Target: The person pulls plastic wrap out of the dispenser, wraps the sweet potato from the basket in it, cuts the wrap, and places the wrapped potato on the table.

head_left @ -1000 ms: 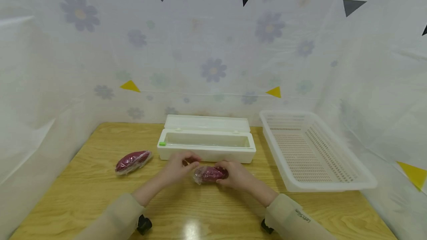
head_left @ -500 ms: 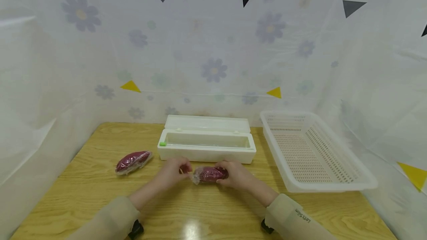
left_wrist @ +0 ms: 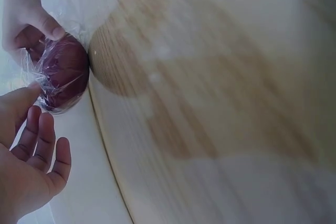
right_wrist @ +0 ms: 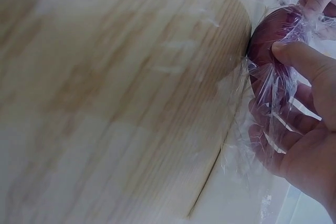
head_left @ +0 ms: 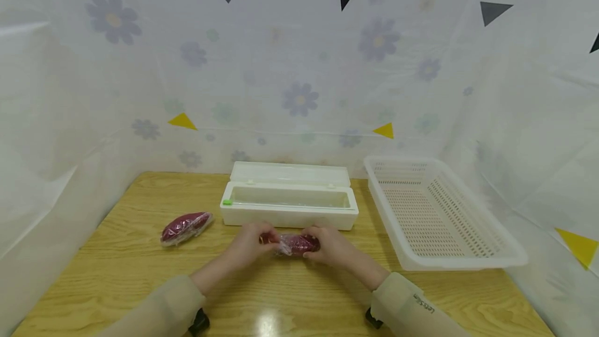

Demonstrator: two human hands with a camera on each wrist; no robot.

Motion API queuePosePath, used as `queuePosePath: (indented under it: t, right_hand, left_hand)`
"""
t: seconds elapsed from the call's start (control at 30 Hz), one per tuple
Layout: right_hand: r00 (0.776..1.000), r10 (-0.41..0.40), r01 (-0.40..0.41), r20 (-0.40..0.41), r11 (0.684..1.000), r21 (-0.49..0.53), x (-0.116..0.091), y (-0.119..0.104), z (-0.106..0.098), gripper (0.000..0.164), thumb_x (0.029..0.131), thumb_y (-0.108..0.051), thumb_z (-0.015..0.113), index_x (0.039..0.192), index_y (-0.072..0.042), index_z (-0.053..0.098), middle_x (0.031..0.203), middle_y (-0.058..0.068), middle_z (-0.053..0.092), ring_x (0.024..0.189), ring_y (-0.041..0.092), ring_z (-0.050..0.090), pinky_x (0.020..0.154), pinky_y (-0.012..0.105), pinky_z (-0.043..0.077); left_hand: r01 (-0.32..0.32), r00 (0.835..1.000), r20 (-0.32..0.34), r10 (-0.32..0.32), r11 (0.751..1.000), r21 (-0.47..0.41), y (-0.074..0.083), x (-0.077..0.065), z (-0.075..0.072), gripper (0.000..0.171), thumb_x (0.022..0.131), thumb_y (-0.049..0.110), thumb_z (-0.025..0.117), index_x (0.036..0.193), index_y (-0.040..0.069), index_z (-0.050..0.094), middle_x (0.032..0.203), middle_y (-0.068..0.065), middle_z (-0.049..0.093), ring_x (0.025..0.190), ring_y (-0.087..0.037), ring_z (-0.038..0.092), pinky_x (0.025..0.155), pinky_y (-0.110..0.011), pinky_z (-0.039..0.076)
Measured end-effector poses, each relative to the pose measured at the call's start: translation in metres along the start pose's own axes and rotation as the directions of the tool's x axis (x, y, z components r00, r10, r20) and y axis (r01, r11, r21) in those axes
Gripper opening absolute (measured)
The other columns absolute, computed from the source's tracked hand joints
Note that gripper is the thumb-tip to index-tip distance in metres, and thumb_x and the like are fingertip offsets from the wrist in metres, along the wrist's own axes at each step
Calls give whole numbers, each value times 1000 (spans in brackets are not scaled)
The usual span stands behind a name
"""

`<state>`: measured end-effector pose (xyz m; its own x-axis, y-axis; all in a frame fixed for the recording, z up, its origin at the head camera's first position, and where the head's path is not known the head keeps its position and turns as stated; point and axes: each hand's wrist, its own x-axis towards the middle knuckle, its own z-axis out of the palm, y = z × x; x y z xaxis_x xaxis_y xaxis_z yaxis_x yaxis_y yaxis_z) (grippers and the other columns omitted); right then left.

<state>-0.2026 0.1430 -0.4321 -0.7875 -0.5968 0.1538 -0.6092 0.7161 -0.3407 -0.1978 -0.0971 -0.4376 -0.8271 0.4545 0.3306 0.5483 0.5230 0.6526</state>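
A purple sweet potato (head_left: pixel 304 244), wrapped in clear cling film (head_left: pixel 285 246), lies on the table in front of the white box. My right hand (head_left: pixel 329 246) grips its right end, thumb on the near side, with loose film over the fingers in the right wrist view. At the other end my left hand (head_left: pixel 252 243) pinches the gathered film between thumb and index finger. Its other fingers (left_wrist: pixel 44 140) stay loosely bent in the left wrist view. A second wrapped sweet potato (head_left: pixel 186 228) lies farther left, untouched.
Behind the hands stands a white cling film dispenser box (head_left: pixel 289 217), lid (head_left: pixel 290 172) raised, a green slider (head_left: pixel 227 202) at its left end. A white plastic basket (head_left: pixel 407 261) takes up the right side of the wooden table (head_left: pixel 271 295). A patterned sheet hangs behind.
My left hand first drew away leftward from the sweet potato's end, then came back right against it, at the film. The right hand has kept its grip in place.
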Motion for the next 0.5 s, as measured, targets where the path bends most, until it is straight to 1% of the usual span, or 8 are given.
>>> queuePosePath:
  t: [0.23,0.33,0.5]
  right_hand:
    - [1000,5,-4,3,1000,-1,0,0,0,41,76,-25,79,110,-7,65,102,3,64,92,18,60,80,33,50]
    - [1000,6,-6,3,1000,-5,0,1,0,41,76,-25,79,110,-8,65,102,3,64,92,17,60,80,32,51]
    - [1000,7,-7,4,1000,-9,1,1,1,40,76,-26,79,110,-10,65,102,1,64,93,16,60,81,31,50]
  left_hand:
    - [29,999,-13,-29,999,-17,4,2,3,11,77,14,78,76,15,67,74,6,60,68,-9,53,59,-20,46]
    - [39,999,-18,-39,999,-10,6,5,4,13,76,16,78,75,17,66,73,8,59,66,-8,51,58,-20,45]
    - [45,999,-13,-45,999,11,10,8,7,13,76,18,79,77,20,66,76,10,58,73,-7,51,67,-21,45]
